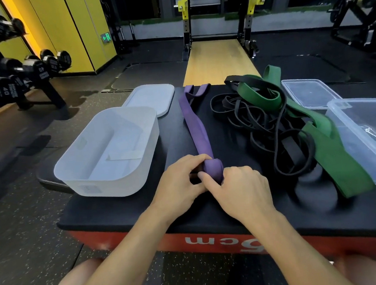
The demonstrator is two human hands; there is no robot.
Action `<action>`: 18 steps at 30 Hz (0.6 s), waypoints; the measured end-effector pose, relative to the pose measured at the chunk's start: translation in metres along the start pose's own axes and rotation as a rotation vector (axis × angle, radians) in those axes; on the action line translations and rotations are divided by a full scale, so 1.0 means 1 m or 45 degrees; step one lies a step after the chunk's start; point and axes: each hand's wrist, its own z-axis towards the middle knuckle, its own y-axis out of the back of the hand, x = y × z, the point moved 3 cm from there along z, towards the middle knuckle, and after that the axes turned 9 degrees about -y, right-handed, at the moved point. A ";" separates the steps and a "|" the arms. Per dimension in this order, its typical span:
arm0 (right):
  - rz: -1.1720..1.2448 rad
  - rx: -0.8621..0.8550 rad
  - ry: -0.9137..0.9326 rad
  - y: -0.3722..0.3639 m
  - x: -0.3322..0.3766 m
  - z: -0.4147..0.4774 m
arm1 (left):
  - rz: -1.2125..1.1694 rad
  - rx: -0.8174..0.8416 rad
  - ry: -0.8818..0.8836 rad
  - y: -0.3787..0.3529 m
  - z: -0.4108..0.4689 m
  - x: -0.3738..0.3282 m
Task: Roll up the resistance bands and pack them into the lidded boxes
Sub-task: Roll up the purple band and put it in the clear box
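bare knees (76, 281) at the bottom edge, both forearms reaching forward over the red-sided box (143, 210) with its black padded top. left hand (178, 183) and right hand (241, 189) meet at the near end of the purple band (198, 128), and that end is wound into a small tight roll right between the fingertips. left fingers curl over the top and left side of the roll. right thumb (207, 178) presses across its near face, the other right fingers folded round its right side. how many turns are in that roll is hard to say, the fingers cover most of it.

from the fingers the loose purple length runs straight away, flat on the pad, its far loop reaching the far edge. left of the left fingers sits the open white box (92, 189), and beyond it the white lid (150, 98), lying flat. right of the right fingers there's a tangle of thin black bands (247, 116) with a wide green band (330, 154) lying across it. further right an open clear box (352, 144), a clear lid (310, 91) behind it.

far off, dumbbells (37, 68) on a stand to the left, and a squat rack (186, 20) over a wooden platform (217, 60).
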 end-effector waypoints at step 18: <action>-0.051 -0.073 0.014 -0.004 0.003 -0.012 | -0.380 -0.092 0.203 0.008 0.006 -0.004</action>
